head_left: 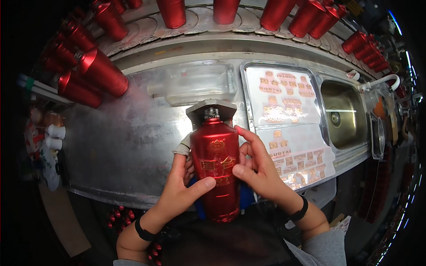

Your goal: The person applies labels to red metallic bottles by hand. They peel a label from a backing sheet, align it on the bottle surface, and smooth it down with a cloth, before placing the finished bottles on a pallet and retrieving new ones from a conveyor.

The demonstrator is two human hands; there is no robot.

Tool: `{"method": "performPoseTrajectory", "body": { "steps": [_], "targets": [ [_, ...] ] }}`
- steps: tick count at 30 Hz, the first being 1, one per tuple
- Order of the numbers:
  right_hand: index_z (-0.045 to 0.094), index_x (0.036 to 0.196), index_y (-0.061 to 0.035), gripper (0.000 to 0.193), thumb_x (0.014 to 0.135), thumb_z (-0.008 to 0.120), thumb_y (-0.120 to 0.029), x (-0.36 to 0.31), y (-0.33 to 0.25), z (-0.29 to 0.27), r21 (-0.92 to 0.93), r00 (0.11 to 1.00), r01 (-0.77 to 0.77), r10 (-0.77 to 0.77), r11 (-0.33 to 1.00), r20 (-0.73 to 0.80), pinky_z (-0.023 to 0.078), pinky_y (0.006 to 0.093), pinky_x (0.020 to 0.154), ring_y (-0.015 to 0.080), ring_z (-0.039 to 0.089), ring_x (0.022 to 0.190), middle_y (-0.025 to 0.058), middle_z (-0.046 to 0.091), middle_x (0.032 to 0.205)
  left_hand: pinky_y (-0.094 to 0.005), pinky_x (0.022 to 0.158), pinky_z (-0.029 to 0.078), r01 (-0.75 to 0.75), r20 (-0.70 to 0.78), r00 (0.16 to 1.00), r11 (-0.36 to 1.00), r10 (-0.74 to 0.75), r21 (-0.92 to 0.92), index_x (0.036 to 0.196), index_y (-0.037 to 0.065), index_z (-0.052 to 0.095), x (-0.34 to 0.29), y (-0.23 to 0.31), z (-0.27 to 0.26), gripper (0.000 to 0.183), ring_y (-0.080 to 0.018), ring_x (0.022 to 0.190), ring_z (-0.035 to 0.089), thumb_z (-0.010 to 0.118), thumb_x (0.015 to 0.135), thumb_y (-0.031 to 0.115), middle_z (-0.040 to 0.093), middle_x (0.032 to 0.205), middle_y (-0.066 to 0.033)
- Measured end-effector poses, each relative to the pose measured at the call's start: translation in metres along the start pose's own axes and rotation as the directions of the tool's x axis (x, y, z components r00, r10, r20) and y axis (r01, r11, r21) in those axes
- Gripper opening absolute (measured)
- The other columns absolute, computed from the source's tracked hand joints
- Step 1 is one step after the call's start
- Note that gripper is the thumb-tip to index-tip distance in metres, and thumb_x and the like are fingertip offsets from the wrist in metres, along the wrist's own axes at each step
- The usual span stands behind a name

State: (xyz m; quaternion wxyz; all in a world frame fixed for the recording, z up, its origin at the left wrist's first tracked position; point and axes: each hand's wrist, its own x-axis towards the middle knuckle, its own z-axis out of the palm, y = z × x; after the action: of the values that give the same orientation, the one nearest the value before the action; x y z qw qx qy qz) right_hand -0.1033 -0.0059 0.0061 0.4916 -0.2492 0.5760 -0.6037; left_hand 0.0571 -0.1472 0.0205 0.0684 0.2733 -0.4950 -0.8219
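A glossy red bottle (216, 168) with gold decoration and a bare metal neck lies lengthwise over the front edge of a steel worktop (124, 150). My left hand (182, 188) grips its left side, thumb across the lower body, a white wrap on one fingertip. My right hand (255, 166) holds the right side, thumb pressed on the gold label area. The bottle's neck points at a grey angular metal block (211, 108) on the worktop.
Transparent sheets of gold stickers (284, 95) lie in a shallow tray, more sheets (301, 157) below it. A steel sink (344, 113) sits at the right. Several red bottles (100, 71) line the curved conveyor behind. A clear plastic box (195, 82) stands behind the block.
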Motion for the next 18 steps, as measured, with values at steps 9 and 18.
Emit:
{"method": "performPoseTrajectory", "body": {
  "steps": [9, 18],
  "targets": [
    [0.019, 0.153, -0.0079, 0.091, 0.083, 0.077, -0.013, -0.002, 0.0, 0.005, -0.071, 0.999, 0.034, -0.034, 0.997, 0.001, 0.033, 0.0157, 0.057, 0.0021, 0.038, 0.069, -0.0008, 0.038, 0.092, -0.039, 0.11, 0.034, -0.039, 0.0, 0.999, 0.996, 0.04, 0.081, 0.15, 0.003, 0.015, 0.003, -0.009, 0.002, 0.087, -0.0242, 0.13, 0.045, 0.071, 0.087, 0.02, 0.041, 0.141, -0.0169],
    [0.018, 0.154, -0.0099, 0.092, 0.083, 0.077, -0.016, -0.005, -0.003, -0.002, -0.054, 0.999, -0.016, 0.018, 0.998, 0.037, 0.032, 0.0161, 0.056, 0.0024, 0.035, 0.067, -0.0002, 0.039, 0.093, -0.0391, 0.109, 0.036, -0.023, 0.003, 1.0, 0.997, 0.022, 0.08, 0.148, 0.003, 0.019, 0.002, -0.006, 0.004, 0.084, -0.0248, 0.129, 0.047, 0.072, 0.084, 0.017, 0.044, 0.139, -0.0169]
  ]
}}
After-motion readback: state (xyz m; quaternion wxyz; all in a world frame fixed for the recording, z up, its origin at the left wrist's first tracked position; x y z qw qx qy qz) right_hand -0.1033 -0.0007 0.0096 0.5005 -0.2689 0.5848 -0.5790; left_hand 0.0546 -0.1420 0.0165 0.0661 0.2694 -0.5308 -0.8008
